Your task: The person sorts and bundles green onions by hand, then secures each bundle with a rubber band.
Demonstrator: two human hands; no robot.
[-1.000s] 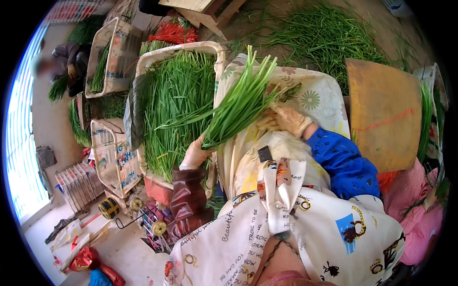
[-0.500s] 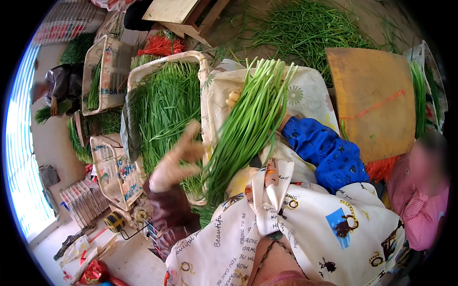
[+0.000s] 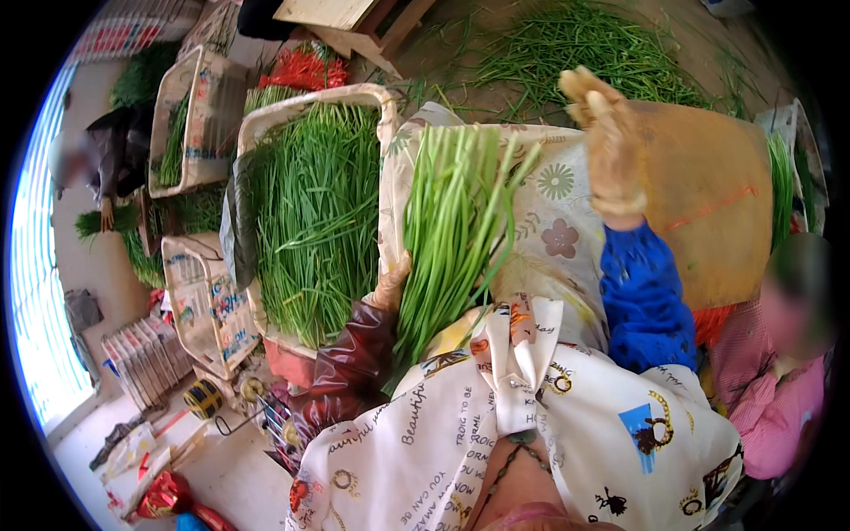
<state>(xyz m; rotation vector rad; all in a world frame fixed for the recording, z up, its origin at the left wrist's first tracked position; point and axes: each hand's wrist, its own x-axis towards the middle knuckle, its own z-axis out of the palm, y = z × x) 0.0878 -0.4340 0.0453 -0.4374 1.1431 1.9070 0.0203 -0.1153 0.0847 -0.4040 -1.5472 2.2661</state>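
Note:
A bunch of long green chives (image 3: 447,239) lies over the flowered cloth (image 3: 558,177) on my lap, its pale stalk ends pointing away from me. My left hand (image 3: 390,283), gloved, is closed on the left side of the bunch; some of its fingers are hidden behind the leaves. Away to the right, my gloved right hand (image 3: 611,146) is raised with its fingers stretched out and nothing in it. It hovers by the left edge of a brown board (image 3: 708,195). To the left stands a white crate (image 3: 386,111) packed with more chives (image 3: 314,212).
Loose green stalks (image 3: 584,57) are heaped on the floor ahead. A wooden stool (image 3: 328,18) stands at the far left of them. More white crates (image 3: 205,305) line the left. One person (image 3: 779,380) sits close on my right; another (image 3: 115,159) is at far left.
My right hand has let go of the chives and moved right and away, up beside the board. My left hand has come from over the crate onto the bunch, which now lies lower.

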